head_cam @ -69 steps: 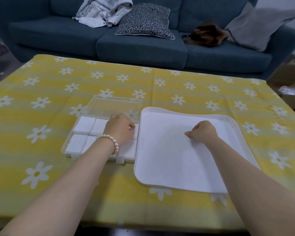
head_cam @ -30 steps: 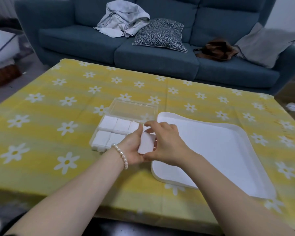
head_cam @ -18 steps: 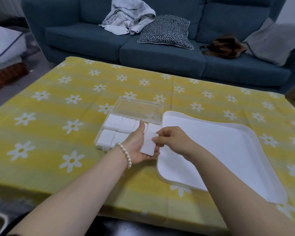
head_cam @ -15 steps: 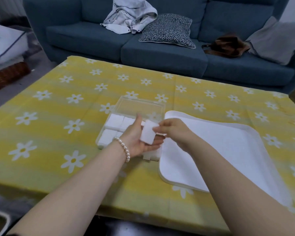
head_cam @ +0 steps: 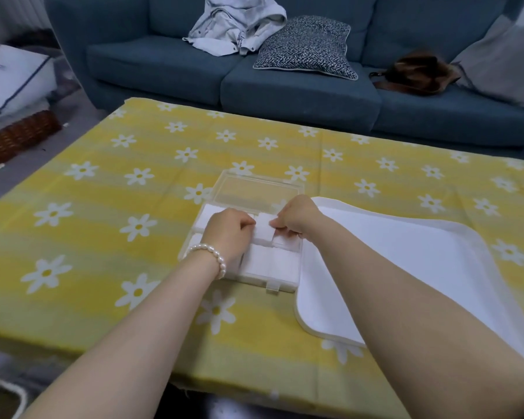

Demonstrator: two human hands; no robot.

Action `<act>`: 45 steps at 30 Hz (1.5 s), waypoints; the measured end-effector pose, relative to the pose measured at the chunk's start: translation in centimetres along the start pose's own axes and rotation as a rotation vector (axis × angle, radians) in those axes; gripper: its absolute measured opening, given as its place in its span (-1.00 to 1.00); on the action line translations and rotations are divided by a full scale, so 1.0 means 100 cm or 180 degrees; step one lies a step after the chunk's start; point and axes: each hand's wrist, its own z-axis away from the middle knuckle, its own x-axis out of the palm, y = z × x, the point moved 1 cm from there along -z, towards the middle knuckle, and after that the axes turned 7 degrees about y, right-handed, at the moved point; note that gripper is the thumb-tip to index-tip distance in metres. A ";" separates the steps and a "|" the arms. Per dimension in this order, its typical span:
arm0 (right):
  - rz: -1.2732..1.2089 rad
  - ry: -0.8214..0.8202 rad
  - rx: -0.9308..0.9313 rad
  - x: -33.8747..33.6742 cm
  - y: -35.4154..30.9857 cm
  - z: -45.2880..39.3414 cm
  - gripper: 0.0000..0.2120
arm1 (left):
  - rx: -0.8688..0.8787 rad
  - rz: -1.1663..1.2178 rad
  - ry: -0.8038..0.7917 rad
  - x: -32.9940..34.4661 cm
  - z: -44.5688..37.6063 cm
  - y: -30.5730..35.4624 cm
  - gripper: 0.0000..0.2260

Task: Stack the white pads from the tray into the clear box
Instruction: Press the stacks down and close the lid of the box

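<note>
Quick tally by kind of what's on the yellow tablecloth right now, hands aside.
Clear box, lid open: 1
White tray: 1
Pad pinched between left hand and right hand: 1
Pad stacks in the box: count unclear, hands cover some
Total countable: 3

Left hand (head_cam: 229, 234) and right hand (head_cam: 295, 217) curled, knuckles nearly meeting

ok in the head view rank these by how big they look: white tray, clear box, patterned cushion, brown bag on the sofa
1. white tray
2. clear box, lid included
3. patterned cushion, far back, so unsure against the box
4. brown bag
</note>
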 end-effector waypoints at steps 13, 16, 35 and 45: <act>0.1034 0.0871 -0.0156 0.022 -0.001 0.004 -0.74 | 0.1042 -0.1493 -0.0589 0.023 0.013 0.000 -0.70; 0.0707 0.1029 -0.0268 0.020 0.002 0.008 -0.85 | 0.1039 -0.1616 -0.0586 0.025 0.013 0.003 -0.69; -0.0466 0.0878 -0.0149 -0.010 0.051 0.012 -0.69 | 0.0212 -0.1271 0.0019 -0.008 -0.016 -0.011 -0.56; -0.0887 0.0942 0.0203 0.000 0.036 0.005 -0.71 | -0.1626 0.1568 0.0250 -0.018 -0.052 -0.031 -0.47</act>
